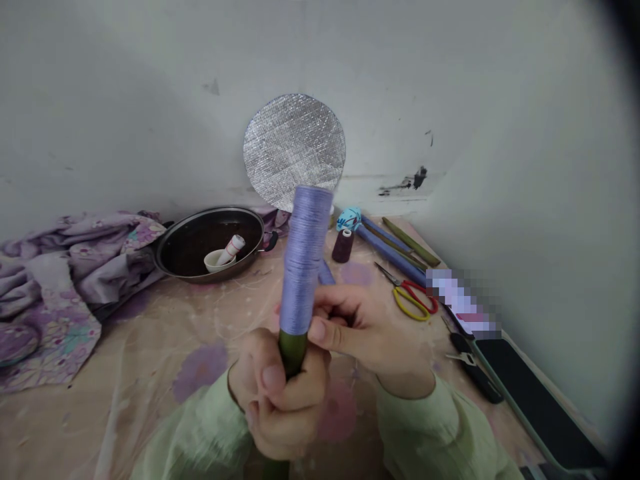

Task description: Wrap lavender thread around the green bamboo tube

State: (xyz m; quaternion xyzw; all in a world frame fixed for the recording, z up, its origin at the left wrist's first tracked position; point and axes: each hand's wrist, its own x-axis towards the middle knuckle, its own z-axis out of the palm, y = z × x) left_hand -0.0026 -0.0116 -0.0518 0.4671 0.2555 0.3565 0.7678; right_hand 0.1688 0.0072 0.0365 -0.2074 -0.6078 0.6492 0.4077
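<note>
In my left hand is a green stick, held nearly upright with the fingers wrapped round it. Lavender thread is wound in close turns over its upper part, and bare green shows just below. My right hand is closed at the right side of the stick. Its thumb tip touches the lower end of the winding, while other fingertips are hidden behind it. No loose strand can be made out between them. A silvery round disc stands behind the stick, against the wall.
At left, a dark pan holds a small white cup, beside floral cloth. To the right lie a dark thread spool, scissors, wrapped stems, a black-handled tool and a phone-like slab.
</note>
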